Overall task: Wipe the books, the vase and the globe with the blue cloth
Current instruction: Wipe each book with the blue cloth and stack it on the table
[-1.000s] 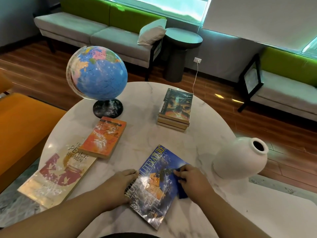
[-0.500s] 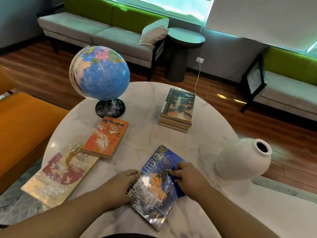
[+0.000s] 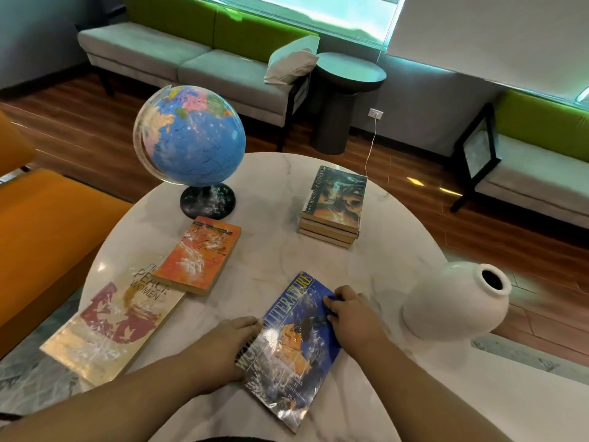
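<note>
- A round white marble table [image 3: 274, 199] fills the view, seen from above
- Nearest the viewer, a blue book [image 3: 287, 355] with a glossy cover lies flat on the table at an angle, its title running up the left side
- The left hand [image 3: 223, 342] rests against the book's left edge, fingers close together along the spine side and holding nothing
- The right hand [image 3: 353, 317] sits on the book's upper right corner, fingers curled down onto a blue cloth [image 3: 330, 302] (only a sliver shows past the fingertips, hard to tell from the cover)
- A white vase [image 3: 446, 311] is near the table's right edge, well apart from the book, its dark mouth tipped up and to the right
- A globe [image 3: 191, 138] on a black base stands at the far left
- An orange book [image 3: 199, 255] and a cream book [image 3: 108, 327] lie flat on the left, just beside each other
- A stack of books [image 3: 331, 212] sits toward the far side, right of the globe
</note>
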`<move>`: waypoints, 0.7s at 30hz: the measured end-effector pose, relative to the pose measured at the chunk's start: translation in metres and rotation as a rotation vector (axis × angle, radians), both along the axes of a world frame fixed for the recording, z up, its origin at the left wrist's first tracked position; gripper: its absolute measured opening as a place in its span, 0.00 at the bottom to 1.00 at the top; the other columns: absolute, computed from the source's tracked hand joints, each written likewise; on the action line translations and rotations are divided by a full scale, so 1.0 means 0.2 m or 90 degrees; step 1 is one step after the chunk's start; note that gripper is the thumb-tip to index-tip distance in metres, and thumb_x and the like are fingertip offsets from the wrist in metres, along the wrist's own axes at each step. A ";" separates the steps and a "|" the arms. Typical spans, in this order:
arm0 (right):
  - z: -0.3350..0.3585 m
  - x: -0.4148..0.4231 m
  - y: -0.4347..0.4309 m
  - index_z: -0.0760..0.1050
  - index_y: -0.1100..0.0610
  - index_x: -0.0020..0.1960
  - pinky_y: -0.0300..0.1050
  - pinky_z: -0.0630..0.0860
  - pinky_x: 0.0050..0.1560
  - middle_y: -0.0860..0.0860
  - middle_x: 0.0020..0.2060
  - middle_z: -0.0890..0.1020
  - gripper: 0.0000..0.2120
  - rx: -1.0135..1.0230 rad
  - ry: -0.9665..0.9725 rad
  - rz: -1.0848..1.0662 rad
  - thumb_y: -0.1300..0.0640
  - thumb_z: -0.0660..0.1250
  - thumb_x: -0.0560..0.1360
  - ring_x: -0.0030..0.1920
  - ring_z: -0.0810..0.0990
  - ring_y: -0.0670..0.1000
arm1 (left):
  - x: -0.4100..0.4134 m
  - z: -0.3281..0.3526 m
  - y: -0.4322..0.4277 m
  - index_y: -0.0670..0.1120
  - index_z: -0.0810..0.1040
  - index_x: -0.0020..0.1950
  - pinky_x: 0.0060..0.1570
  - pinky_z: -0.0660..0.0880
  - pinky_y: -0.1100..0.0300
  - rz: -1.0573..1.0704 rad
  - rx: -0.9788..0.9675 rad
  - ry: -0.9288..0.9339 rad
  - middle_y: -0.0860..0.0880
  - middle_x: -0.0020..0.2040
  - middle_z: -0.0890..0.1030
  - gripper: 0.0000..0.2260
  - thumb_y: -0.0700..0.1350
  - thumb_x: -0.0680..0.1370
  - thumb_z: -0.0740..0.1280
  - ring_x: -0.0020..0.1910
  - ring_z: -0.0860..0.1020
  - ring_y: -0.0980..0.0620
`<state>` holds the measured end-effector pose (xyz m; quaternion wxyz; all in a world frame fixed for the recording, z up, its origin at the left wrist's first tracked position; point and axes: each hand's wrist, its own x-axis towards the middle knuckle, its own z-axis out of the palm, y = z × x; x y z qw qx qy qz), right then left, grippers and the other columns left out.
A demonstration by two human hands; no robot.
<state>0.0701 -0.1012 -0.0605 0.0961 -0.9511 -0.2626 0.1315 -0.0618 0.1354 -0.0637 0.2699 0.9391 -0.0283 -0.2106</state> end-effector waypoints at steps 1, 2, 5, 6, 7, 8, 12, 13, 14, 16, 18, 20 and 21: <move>0.00 -0.01 0.01 0.72 0.50 0.69 0.40 0.66 0.62 0.49 0.65 0.69 0.17 -0.010 0.011 0.035 0.55 0.59 0.80 0.61 0.68 0.55 | 0.00 0.00 0.00 0.51 0.53 0.78 0.67 0.48 0.71 0.001 -0.001 -0.001 0.54 0.78 0.53 0.41 0.48 0.71 0.72 0.75 0.54 0.56; 0.00 -0.01 0.00 0.72 0.50 0.69 0.39 0.66 0.62 0.49 0.65 0.69 0.18 -0.019 0.035 0.064 0.56 0.59 0.80 0.61 0.67 0.55 | 0.00 0.00 0.00 0.51 0.53 0.78 0.67 0.48 0.71 0.001 -0.002 -0.004 0.53 0.78 0.53 0.41 0.48 0.71 0.73 0.75 0.54 0.56; -0.01 0.03 -0.03 0.75 0.50 0.67 0.35 0.64 0.61 0.49 0.63 0.71 0.17 -0.002 0.060 0.047 0.57 0.61 0.79 0.61 0.70 0.55 | 0.00 0.00 0.00 0.51 0.53 0.79 0.65 0.47 0.73 0.002 -0.005 -0.005 0.53 0.78 0.53 0.41 0.48 0.71 0.73 0.76 0.54 0.56; -0.01 0.04 -0.02 0.75 0.50 0.66 0.35 0.65 0.60 0.49 0.62 0.71 0.16 0.007 0.041 0.019 0.57 0.61 0.79 0.61 0.70 0.55 | 0.00 0.00 0.00 0.51 0.53 0.79 0.65 0.46 0.73 0.001 -0.006 -0.006 0.53 0.78 0.53 0.41 0.47 0.71 0.72 0.76 0.54 0.56; 0.00 0.04 0.00 0.76 0.51 0.66 0.36 0.66 0.60 0.49 0.62 0.71 0.16 0.009 0.021 0.000 0.57 0.60 0.79 0.60 0.70 0.56 | 0.00 0.00 0.00 0.51 0.53 0.79 0.64 0.46 0.74 0.000 -0.005 -0.009 0.53 0.78 0.53 0.41 0.47 0.71 0.72 0.76 0.54 0.56; 0.00 0.03 0.02 0.75 0.51 0.66 0.38 0.67 0.60 0.49 0.61 0.71 0.16 0.008 0.009 -0.003 0.56 0.60 0.79 0.60 0.70 0.56 | 0.00 0.00 0.00 0.51 0.53 0.79 0.64 0.46 0.74 -0.001 -0.003 -0.010 0.53 0.78 0.53 0.41 0.47 0.71 0.72 0.76 0.54 0.56; -0.01 0.00 0.04 0.75 0.51 0.66 0.37 0.65 0.60 0.49 0.61 0.71 0.16 0.011 0.069 0.067 0.57 0.61 0.80 0.60 0.70 0.56 | 0.00 0.00 0.00 0.52 0.52 0.79 0.65 0.46 0.72 0.000 0.003 -0.005 0.54 0.78 0.52 0.42 0.48 0.71 0.73 0.76 0.53 0.56; -0.01 0.03 0.03 0.76 0.51 0.65 0.35 0.65 0.57 0.49 0.61 0.71 0.15 0.019 0.068 0.042 0.57 0.61 0.79 0.60 0.72 0.55 | 0.00 0.01 0.00 0.52 0.52 0.79 0.66 0.47 0.72 -0.001 0.003 -0.002 0.54 0.78 0.52 0.42 0.49 0.71 0.73 0.76 0.53 0.56; -0.01 0.06 0.02 0.76 0.50 0.65 0.34 0.64 0.53 0.49 0.61 0.72 0.15 0.018 0.047 0.004 0.56 0.61 0.80 0.60 0.72 0.54 | 0.00 0.01 0.00 0.51 0.52 0.79 0.66 0.47 0.72 -0.002 0.003 -0.001 0.54 0.78 0.52 0.42 0.49 0.71 0.73 0.76 0.53 0.56; 0.01 0.09 0.03 0.74 0.48 0.67 0.34 0.62 0.51 0.48 0.63 0.70 0.16 -0.015 0.000 -0.038 0.55 0.59 0.80 0.60 0.71 0.54 | 0.00 0.01 0.00 0.51 0.53 0.79 0.66 0.47 0.72 -0.001 0.004 -0.002 0.53 0.78 0.53 0.42 0.48 0.71 0.73 0.76 0.54 0.56; 0.01 0.06 0.07 0.71 0.49 0.69 0.37 0.65 0.58 0.49 0.66 0.67 0.18 -0.035 -0.002 0.010 0.55 0.58 0.80 0.61 0.68 0.55 | 0.00 0.03 0.00 0.50 0.53 0.78 0.64 0.47 0.73 0.000 0.003 -0.003 0.53 0.78 0.53 0.41 0.48 0.71 0.73 0.76 0.54 0.56; -0.01 0.04 0.09 0.71 0.51 0.69 0.39 0.65 0.62 0.49 0.66 0.67 0.18 -0.027 0.037 0.083 0.57 0.58 0.80 0.62 0.68 0.56 | 0.00 0.05 0.00 0.50 0.54 0.78 0.63 0.47 0.75 -0.002 -0.004 -0.010 0.54 0.78 0.54 0.40 0.47 0.72 0.73 0.75 0.56 0.56; -0.01 0.05 0.08 0.73 0.52 0.68 0.37 0.64 0.61 0.49 0.64 0.69 0.17 -0.019 0.048 0.103 0.57 0.59 0.80 0.61 0.69 0.56 | 0.00 0.06 -0.01 0.50 0.55 0.78 0.61 0.47 0.76 -0.005 -0.007 -0.014 0.54 0.77 0.55 0.40 0.46 0.72 0.73 0.75 0.57 0.56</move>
